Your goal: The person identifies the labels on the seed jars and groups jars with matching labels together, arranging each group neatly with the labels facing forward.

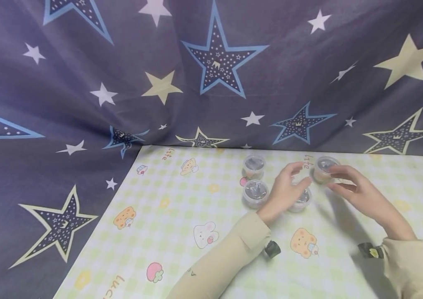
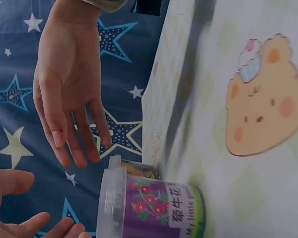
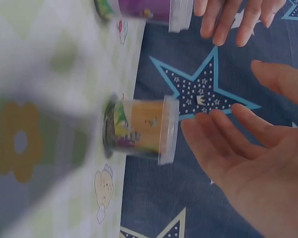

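My left hand [image 1: 286, 187] hovers over the near right cup [image 1: 301, 199], fingers loosely bent and holding nothing. That cup [image 2: 154, 203] is purple with printed red flowers and a clear lid in the left wrist view. At the far right stands another lidded cup [image 1: 323, 172], and my right hand [image 1: 357, 191] is beside it with thumb and fingers spread. The right wrist view shows this cup [image 3: 144, 126] with an orange label, upright on the table, the fingertips [image 3: 201, 129] close to its lid. Dark contents show through the lids.
Two more lidded cups stand left of my left hand, one at the back [image 1: 254, 166] and one in front of it [image 1: 255, 193]. A checkered cloth with cartoon prints [image 1: 181, 257] covers the table. Behind it hangs a dark star-patterned curtain [image 1: 129, 62].
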A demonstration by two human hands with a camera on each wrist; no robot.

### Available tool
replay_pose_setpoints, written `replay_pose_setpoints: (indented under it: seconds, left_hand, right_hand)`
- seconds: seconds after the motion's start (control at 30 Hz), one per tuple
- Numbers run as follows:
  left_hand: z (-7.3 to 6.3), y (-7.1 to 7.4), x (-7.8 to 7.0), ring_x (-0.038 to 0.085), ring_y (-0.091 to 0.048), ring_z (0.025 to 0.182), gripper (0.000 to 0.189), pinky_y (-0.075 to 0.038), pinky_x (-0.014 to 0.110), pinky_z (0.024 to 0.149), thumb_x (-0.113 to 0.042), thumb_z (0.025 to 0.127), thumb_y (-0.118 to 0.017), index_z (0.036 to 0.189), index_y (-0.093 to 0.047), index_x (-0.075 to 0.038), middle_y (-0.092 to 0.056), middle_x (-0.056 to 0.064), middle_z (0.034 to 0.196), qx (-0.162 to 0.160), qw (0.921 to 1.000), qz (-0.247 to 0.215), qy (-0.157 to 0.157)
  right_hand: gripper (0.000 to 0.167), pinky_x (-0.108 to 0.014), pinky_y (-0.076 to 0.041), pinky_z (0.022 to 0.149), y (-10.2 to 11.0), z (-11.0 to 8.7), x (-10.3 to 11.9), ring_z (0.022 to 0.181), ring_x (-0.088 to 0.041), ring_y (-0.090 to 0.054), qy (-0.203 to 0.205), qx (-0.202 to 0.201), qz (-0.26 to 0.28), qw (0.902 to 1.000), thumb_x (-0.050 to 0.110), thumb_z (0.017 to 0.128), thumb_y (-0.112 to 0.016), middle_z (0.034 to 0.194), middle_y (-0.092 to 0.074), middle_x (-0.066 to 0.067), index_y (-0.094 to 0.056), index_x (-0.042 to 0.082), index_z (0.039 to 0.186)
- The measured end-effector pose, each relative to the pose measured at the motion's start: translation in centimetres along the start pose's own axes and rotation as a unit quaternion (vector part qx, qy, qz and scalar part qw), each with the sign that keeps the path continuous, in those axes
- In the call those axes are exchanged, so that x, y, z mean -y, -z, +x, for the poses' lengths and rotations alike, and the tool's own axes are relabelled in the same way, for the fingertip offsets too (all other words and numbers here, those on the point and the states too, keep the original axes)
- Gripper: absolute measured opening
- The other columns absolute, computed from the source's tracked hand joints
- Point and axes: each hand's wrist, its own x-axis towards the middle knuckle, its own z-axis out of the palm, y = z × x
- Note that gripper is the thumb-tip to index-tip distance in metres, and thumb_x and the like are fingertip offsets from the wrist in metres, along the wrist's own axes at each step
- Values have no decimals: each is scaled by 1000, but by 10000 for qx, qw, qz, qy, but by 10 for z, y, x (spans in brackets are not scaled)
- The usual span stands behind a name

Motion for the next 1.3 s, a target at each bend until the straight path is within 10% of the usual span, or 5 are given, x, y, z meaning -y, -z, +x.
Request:
replay_pose_setpoints:
  seconds: [0.27, 0.53, 0.77, 1.0, 1.3]
  left_hand:
    - [18, -10, -10, 11, -53, 130, 52, -45, 26, 107, -32, 95, -66, 142, -50, -15, -59, 1, 140, 27, 9986, 391, 363]
    - [41, -22, -14, 15, -57, 125, 52, -47, 31, 105, -26, 90, -70, 139, -53, -18, -61, -1, 135, 92, 9934, 223, 1119]
    - [58, -26, -8, 18, -57, 122, 59, -51, 30, 99, -24, 89, -72, 142, -50, -15, -59, 7, 136, 425, 9877, 361, 1460]
    - [72, -27, -2, 19, -59, 121, 64, -51, 28, 99, -22, 84, -73, 142, -49, -10, -61, 10, 135, 684, 9850, 632, 1450]
    - [82, -32, 5, 23, -60, 120, 61, -51, 30, 100, -16, 87, -70, 142, -48, -4, -62, 14, 132, 945, 9827, 356, 1553]
  right_hand:
    - [45, 3, -38, 87, 14, 4, -10, 110, 16, -43, -128, -229, -194, 9995, 3, 96, -62, 122, -45, 21, -43, -13, 134]
    - [56, 3, -40, 81, 25, 8, -21, 106, 15, -40, -810, -226, -184, 9963, 12, 98, -61, 138, -39, -31, -35, -14, 141]
    - [71, 1, -41, 76, 29, 15, -29, 126, -55, -40, -1474, 79, -36, 9890, 23, 100, -60, 147, -30, -39, -22, -12, 149]
    - [76, -4, -44, 76, 25, 21, -40, 99, -4, -62, -1690, 294, 56, 9852, 25, 101, -58, 146, -31, -42, -15, -11, 152]
    - [77, -24, -50, 96, 17, 26, -48, 129, -53, -40, -1770, 351, 32, 9836, 27, 101, -58, 146, -33, -40, -16, -11, 152]
